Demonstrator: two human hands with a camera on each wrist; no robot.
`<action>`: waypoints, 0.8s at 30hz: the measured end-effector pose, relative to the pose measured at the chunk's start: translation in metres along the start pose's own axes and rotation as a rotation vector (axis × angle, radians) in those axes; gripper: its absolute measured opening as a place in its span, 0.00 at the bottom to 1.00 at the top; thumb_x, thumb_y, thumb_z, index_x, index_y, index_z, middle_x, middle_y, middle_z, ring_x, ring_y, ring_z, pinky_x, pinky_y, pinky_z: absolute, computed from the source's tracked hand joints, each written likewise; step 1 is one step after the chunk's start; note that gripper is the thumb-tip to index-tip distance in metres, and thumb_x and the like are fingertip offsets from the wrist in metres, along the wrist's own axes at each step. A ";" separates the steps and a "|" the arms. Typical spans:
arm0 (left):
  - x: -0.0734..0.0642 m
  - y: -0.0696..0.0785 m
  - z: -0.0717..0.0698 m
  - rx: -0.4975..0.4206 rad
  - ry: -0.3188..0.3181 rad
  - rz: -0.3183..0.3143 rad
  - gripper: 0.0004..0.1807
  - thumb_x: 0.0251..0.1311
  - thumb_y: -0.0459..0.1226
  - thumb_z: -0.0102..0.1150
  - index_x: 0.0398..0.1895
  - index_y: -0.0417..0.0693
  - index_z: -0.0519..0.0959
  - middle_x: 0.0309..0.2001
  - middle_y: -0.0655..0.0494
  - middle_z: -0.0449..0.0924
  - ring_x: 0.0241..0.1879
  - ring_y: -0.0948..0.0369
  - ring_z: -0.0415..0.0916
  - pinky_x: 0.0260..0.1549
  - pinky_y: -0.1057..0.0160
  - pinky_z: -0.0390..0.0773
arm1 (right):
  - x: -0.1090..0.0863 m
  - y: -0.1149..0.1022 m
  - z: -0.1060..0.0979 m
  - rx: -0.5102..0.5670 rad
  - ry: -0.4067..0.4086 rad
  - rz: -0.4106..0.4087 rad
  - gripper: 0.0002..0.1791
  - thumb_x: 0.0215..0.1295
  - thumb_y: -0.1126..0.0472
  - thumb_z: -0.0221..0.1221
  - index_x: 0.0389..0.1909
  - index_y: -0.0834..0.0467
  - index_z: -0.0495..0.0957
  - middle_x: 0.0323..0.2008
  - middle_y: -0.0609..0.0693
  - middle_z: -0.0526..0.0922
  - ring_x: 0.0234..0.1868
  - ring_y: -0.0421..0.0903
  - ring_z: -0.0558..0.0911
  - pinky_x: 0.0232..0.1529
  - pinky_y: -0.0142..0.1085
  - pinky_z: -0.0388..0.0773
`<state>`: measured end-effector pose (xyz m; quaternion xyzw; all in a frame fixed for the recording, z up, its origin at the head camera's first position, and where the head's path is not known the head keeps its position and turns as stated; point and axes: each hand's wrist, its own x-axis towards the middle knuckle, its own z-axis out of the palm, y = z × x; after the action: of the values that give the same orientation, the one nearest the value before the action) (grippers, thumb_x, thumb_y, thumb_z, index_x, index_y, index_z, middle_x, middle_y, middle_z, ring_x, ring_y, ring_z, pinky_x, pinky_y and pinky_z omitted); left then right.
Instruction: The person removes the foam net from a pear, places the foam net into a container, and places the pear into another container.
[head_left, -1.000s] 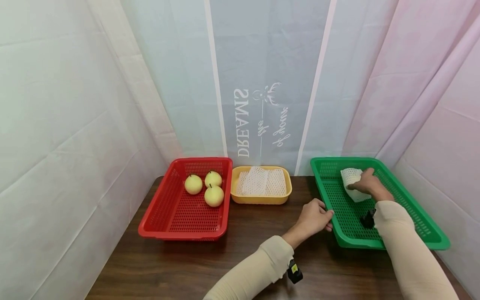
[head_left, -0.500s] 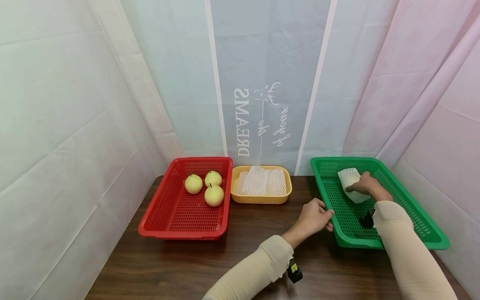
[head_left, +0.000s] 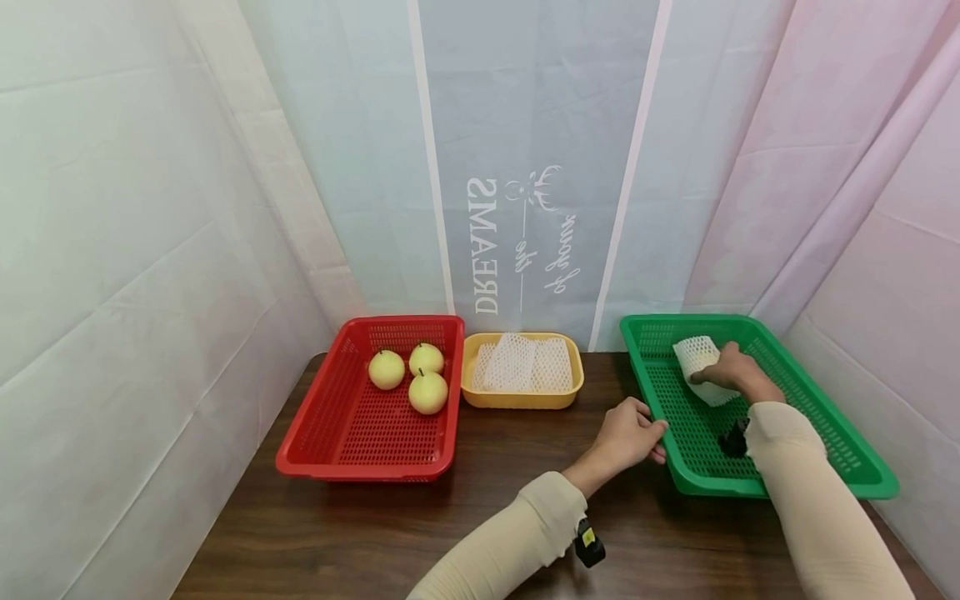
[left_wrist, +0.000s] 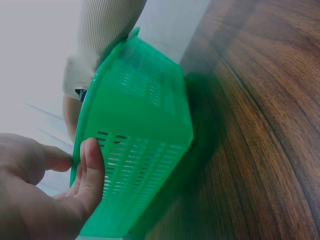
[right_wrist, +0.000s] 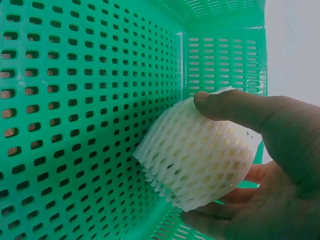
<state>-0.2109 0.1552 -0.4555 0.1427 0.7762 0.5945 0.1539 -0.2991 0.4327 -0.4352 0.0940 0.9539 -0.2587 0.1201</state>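
Inside the green basket point(head_left: 686, 323), toward its back, my right hand point(head_left: 738, 373) holds a pale yellow pear in a white foam net sleeve point(right_wrist: 200, 155). The right wrist view has the thumb on top of the net and the fingers curled beneath it. The net's open end points toward the basket floor in that view. At the basket's left rim, my left hand point(head_left: 626, 433) pinches the edge. Its thumb lies over the rim and its fingers point(left_wrist: 92, 167) press the outer wall.
To the left stands a red basket point(head_left: 322, 471) with three bare pears point(head_left: 428, 392). Between the baskets sits a yellow tray point(head_left: 522, 401) holding several white foam nets point(head_left: 513, 362). All stand on a dark wooden table point(head_left: 510, 450), with cloth curtains point(head_left: 540, 125) behind and beside it.
My right hand and the netted pear have shifted slightly left inside the green basket, mostly in the first half second. My left hand has stayed on the rim.
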 end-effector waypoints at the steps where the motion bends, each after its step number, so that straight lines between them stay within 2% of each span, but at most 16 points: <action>1: 0.000 0.000 0.000 -0.002 -0.001 0.000 0.10 0.75 0.39 0.64 0.54 0.47 0.78 0.25 0.57 0.86 0.22 0.60 0.87 0.29 0.70 0.83 | 0.000 0.000 0.000 -0.002 0.005 -0.003 0.61 0.69 0.47 0.63 0.71 0.89 0.34 0.58 0.90 0.61 0.55 0.79 0.74 0.48 0.62 0.79; 16: -0.002 0.003 -0.002 0.000 -0.009 0.008 0.11 0.75 0.38 0.63 0.55 0.45 0.78 0.26 0.55 0.87 0.22 0.59 0.87 0.28 0.69 0.83 | -0.001 0.002 -0.001 0.015 0.030 -0.004 0.62 0.69 0.44 0.63 0.72 0.89 0.37 0.60 0.89 0.61 0.55 0.78 0.74 0.48 0.61 0.80; 24: -0.002 0.003 -0.001 -0.004 -0.003 -0.008 0.11 0.75 0.38 0.64 0.55 0.46 0.78 0.25 0.56 0.86 0.22 0.58 0.87 0.28 0.69 0.83 | -0.002 0.000 -0.001 0.013 0.028 0.008 0.63 0.68 0.43 0.63 0.72 0.89 0.37 0.62 0.90 0.59 0.57 0.79 0.73 0.50 0.63 0.79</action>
<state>-0.2094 0.1540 -0.4523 0.1403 0.7752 0.5954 0.1577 -0.2973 0.4331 -0.4339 0.1022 0.9533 -0.2631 0.1073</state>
